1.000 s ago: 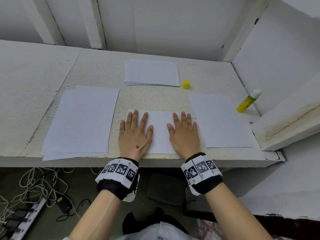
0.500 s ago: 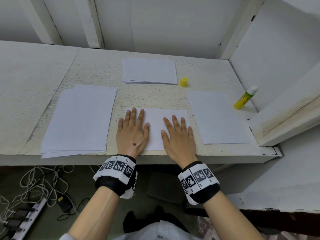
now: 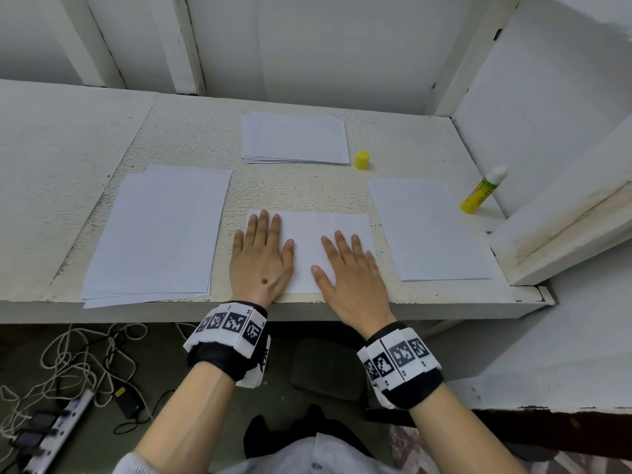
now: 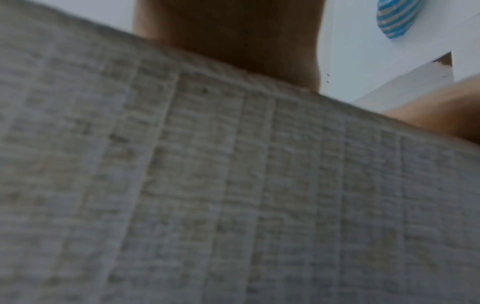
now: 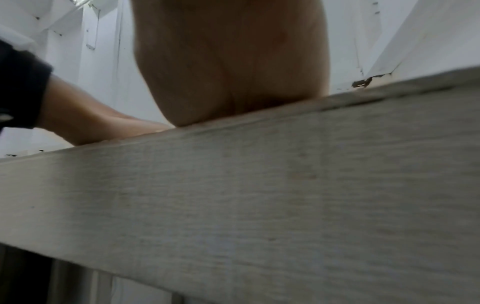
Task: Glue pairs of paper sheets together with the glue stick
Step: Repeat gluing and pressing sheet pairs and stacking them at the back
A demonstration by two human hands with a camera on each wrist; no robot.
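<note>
A white paper sheet [image 3: 309, 241] lies at the front middle of the white desk [image 3: 307, 193]. My left hand [image 3: 261, 254] lies flat on its left part with straight fingers. My right hand [image 3: 349, 265] presses flat on its right part, fingers spread. The glue stick [image 3: 482, 191], yellow with a white tip and no cap, leans at the far right by the wall. Its yellow cap [image 3: 361, 160] stands behind the sheet. Both wrist views show only the desk's front edge [image 5: 259, 185] and the heel of each palm [image 4: 233, 37].
A stack of sheets [image 3: 154, 230] lies at the left, a single sheet [image 3: 427, 230] at the right, and a smaller stack [image 3: 294, 138] at the back. A white board [image 3: 564, 230] slants along the right side. Cables and a power strip [image 3: 58, 429] lie on the floor.
My right hand has slid back toward the front edge and a little left on the sheet. My left hand has stayed flat in place.
</note>
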